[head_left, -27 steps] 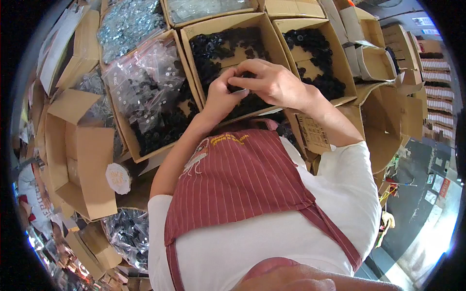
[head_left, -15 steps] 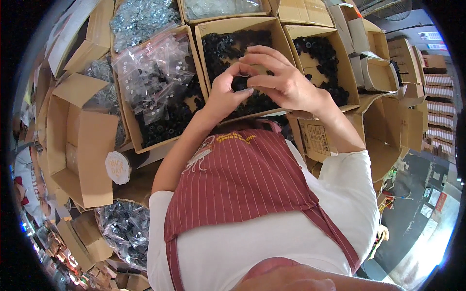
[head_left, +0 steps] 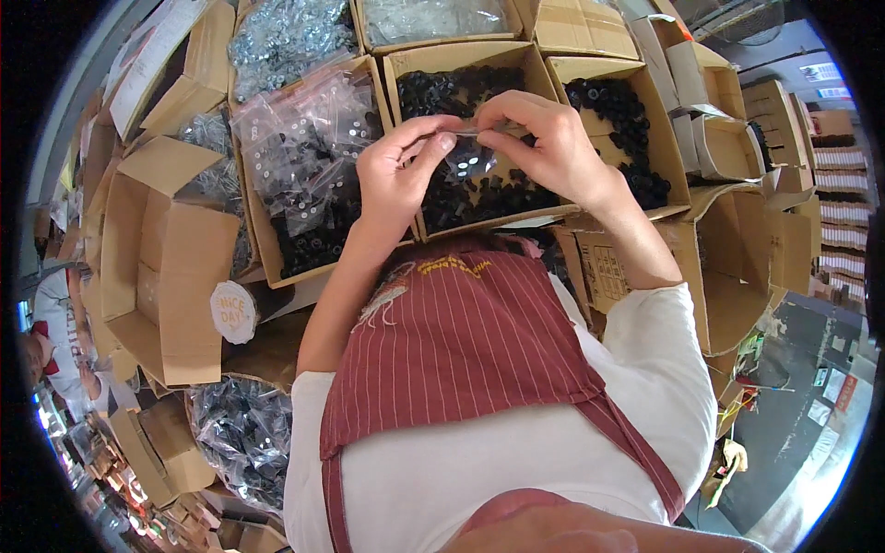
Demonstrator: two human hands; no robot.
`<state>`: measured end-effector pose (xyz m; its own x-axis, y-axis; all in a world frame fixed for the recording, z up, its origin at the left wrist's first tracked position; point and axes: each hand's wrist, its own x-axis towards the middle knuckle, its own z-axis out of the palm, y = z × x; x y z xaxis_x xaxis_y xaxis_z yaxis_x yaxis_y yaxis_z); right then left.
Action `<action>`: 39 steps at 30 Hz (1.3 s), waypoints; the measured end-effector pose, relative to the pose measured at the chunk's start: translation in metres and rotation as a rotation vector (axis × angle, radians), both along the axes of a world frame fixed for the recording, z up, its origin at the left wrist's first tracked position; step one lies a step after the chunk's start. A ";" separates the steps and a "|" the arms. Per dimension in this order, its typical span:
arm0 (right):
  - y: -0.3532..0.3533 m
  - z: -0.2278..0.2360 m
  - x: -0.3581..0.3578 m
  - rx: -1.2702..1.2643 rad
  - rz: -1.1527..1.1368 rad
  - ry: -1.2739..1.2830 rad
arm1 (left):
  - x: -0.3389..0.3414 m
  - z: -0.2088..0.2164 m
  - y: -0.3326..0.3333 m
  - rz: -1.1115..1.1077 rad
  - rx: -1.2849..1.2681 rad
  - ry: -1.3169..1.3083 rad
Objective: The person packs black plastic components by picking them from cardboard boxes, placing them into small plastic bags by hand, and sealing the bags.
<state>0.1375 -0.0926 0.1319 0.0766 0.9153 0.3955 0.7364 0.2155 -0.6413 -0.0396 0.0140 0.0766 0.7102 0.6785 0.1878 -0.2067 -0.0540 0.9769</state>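
Observation:
Over the middle cardboard box (head_left: 542, 78), I hold a small clear zip bag (head_left: 470, 162) with a few black and white pieces inside. My left hand (head_left: 398, 175) pinches the left end of its top edge between thumb and fingers. My right hand (head_left: 550, 152) pinches the same edge on the right, so the bag hangs below my fingertips. Small black plastic parts (head_left: 489, 201) lie loose in the box beneath. In the box to the left, filled clear zip bags (head_left: 309, 138) are heaped on more black parts.
Another box of black parts (head_left: 636, 138) stands to the right. Behind are a box of bluish clear packets (head_left: 290, 46) and one of clear bags (head_left: 433, 18). An open carton (head_left: 189, 286) is at left, above a sack of bagged parts (head_left: 241, 438). Another person (head_left: 60, 341) is at far left.
My left hand has moved left and my right fingers have closed in a pinch. The small bag now shows hanging between both hands; half a second ago it was mostly hidden by my fingers.

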 end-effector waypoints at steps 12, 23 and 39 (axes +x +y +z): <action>0.004 -0.002 -0.022 0.027 -0.005 0.164 | -0.009 0.015 -0.007 0.119 0.307 0.090; -0.026 0.007 -0.027 -0.005 0.050 0.015 | -0.023 0.024 -0.009 0.225 0.389 -0.013; -0.176 0.020 0.038 -0.991 -0.150 0.307 | -0.107 -0.054 0.078 0.297 0.910 1.038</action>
